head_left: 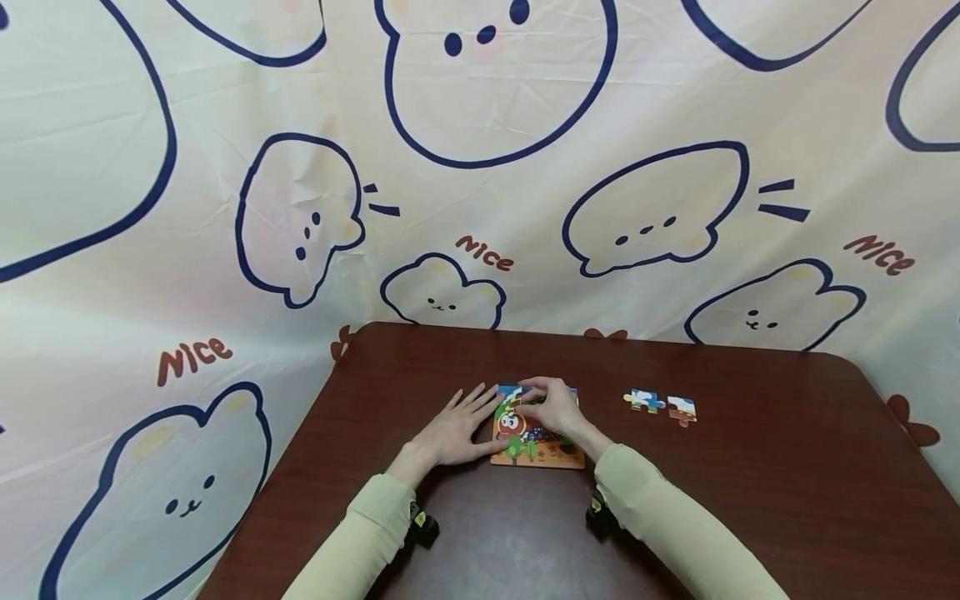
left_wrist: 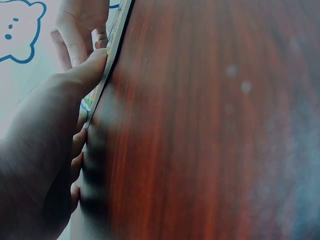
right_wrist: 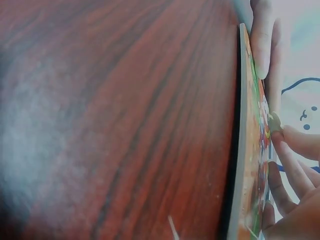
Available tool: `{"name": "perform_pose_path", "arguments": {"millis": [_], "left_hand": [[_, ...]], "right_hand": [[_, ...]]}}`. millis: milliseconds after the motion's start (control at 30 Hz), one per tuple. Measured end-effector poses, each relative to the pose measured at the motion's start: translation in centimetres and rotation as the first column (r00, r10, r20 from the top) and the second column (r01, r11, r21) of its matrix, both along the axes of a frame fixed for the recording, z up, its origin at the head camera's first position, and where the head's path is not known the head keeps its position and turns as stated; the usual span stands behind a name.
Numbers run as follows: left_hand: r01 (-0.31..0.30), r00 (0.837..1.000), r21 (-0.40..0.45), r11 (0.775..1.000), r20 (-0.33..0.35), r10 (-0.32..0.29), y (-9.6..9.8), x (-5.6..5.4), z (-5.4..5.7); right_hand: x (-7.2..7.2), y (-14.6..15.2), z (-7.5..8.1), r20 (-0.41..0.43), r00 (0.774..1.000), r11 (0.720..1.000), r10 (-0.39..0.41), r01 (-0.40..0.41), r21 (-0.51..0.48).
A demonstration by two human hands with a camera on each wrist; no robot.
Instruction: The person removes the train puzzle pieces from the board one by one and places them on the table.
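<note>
A colourful jigsaw puzzle board with a cartoon picture lies on the table. My left hand is spread at its left side, the thumb resting on the lower part of the picture and the fingertips by the upper left corner. Over the upper part, my right hand pinches a small puzzle piece between thumb and fingers, tilted up from the picture. That hand covers much of the board's upper right. In the left wrist view, the left thumb presses on the board's edge.
Two loose puzzle pieces, one mostly blue and one with brown and white, lie right of the board. The dark brown table meets a cartoon-printed curtain at its far edge.
</note>
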State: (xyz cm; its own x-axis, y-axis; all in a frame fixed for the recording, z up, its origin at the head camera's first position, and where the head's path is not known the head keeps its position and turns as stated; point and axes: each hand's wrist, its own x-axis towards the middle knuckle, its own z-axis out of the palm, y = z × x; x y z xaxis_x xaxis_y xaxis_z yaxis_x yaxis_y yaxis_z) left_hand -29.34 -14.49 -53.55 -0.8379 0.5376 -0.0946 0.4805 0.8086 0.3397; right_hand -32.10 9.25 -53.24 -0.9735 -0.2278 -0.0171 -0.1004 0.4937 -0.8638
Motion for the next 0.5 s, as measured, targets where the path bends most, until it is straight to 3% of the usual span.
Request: {"name": "perform_pose_path", "arguments": {"millis": [267, 500], "left_hand": [[-0.001, 1.000, 0.008, 1.000, 0.006, 0.001, 0.0, 0.1, 0.0], [-0.005, 1.000, 0.009, 1.000, 0.011, 0.005, 0.0, 0.1, 0.1]], "right_hand": [[-0.1, 0.6, -0.5, -0.049, 0.999, 0.999, -0.002, -0.001, -0.051], [-0.2, 2.2, 0.2, -0.054, 0.999, 0.996, -0.008, 0.003, -0.091]]}}
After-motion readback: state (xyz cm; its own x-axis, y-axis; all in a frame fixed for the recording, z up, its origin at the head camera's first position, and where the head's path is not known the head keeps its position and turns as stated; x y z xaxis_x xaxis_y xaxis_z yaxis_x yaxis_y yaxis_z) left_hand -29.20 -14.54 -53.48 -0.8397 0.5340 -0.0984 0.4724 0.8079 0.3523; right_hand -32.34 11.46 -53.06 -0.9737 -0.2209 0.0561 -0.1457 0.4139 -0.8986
